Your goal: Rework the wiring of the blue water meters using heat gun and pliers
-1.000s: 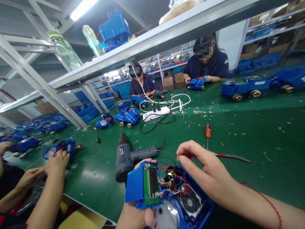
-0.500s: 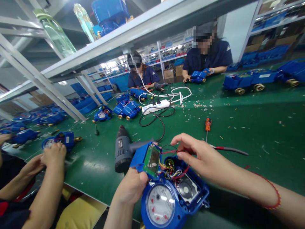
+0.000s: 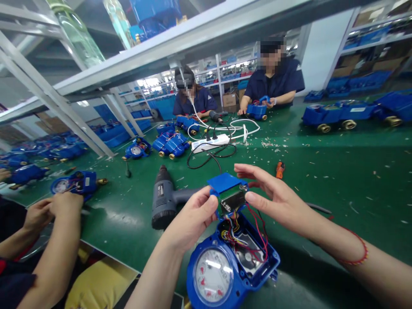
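Observation:
My left hand [image 3: 193, 214] grips the left edge of a blue cover [image 3: 225, 182] that carries a circuit board with a dark display [image 3: 233, 201]. At its right edge is my right hand [image 3: 273, 197], thumb against the board's side and fingers behind the cover. Beneath them is a blue water meter [image 3: 210, 274], its round dial with red pointers facing up. The meter's side compartment [image 3: 252, 253] is uncovered. Red, black, white and yellow wires [image 3: 236, 234] run from it up to the board.
A heat gun [image 3: 163, 199] lies left of my hands. Beyond are a white power strip [image 3: 210, 143] with cables and an orange-handled screwdriver [image 3: 280, 170]. More blue meters [image 3: 172, 143] stand on the green table [image 3: 347, 180]. A co-worker's hands [image 3: 54, 210] work at left; two people sit opposite.
The cover has tilted and moved up and right, away from the dial. My right hand has gone from the red and black wires to the cover's right edge; those wires now hang down.

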The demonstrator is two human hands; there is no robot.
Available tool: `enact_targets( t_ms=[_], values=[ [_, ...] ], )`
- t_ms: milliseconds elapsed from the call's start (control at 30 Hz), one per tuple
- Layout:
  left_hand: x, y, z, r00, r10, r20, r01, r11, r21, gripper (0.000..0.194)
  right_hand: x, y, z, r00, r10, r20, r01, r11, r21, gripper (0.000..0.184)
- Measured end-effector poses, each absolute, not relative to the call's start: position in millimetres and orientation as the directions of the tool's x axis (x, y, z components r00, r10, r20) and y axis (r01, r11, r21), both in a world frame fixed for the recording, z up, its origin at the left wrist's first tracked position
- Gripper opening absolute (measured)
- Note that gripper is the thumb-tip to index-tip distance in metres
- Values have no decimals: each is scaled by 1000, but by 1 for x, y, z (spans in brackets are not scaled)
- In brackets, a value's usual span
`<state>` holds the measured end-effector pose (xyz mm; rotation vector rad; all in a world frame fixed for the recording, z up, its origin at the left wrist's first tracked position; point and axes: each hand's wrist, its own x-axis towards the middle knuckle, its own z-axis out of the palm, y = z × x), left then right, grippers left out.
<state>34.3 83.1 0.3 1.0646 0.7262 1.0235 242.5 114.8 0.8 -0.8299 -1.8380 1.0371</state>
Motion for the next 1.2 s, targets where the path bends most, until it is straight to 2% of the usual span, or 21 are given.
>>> enact_targets(
  t_ms=[133, 233, 333, 433, 567, 700, 767, 867, 933, 1100, 1200],
  values=[
    [48, 94, 6, 462, 887, -9, -216, 122, 969, 43, 247, 118, 5, -540, 819, 196, -13, 224, -974, 56],
    [55, 95, 10, 486, 874, -30, -176, 132, 975, 40, 247, 119, 6, -481, 869, 119, 7, 140, -990, 53],
    [52, 88, 13, 326, 944, -60, -53, 82, 995, 31, 246, 118, 4, -342, 935, 89, -10, 91, -996, 61],
    [46, 72, 13, 200, 980, 5, 215, -49, 975, 18, 244, 116, 2, -257, 964, 70, -56, 57, -997, 65],
    [49, 49, 12, 214, 973, 90, 546, -196, 814, 11, 243, 112, 4, -263, 964, 25, -93, 0, -996, 63],
    [65, 38, 17, 183, 980, 80, 762, -193, 618, 24, 245, 103, 7, -247, 966, -70, -128, -104, -986, 61],
    [71, 38, 20, 173, 982, 68, 843, -184, 506, 25, 249, 98, 7, -226, 966, -125, -123, -155, -980, 62],
    [73, 39, 21, 184, 981, 62, 869, -192, 456, 11, 256, 89, 4, -192, 961, -201, -131, -228, -965, 64],
    [69, 41, 20, 193, 980, 52, 841, -192, 505, 8, 261, 83, 2, -200, 945, -259, -156, -292, -944, 65],
    [58, 43, 16, 241, 969, 57, 702, -215, 679, 14, 274, 69, -2, -250, 902, -351, -206, -404, -891, 71],
    [58, 46, 17, 287, 957, 33, 633, -216, 743, 17, 282, 65, -4, -314, 872, -375, -166, -439, -883, 78]
  ],
)
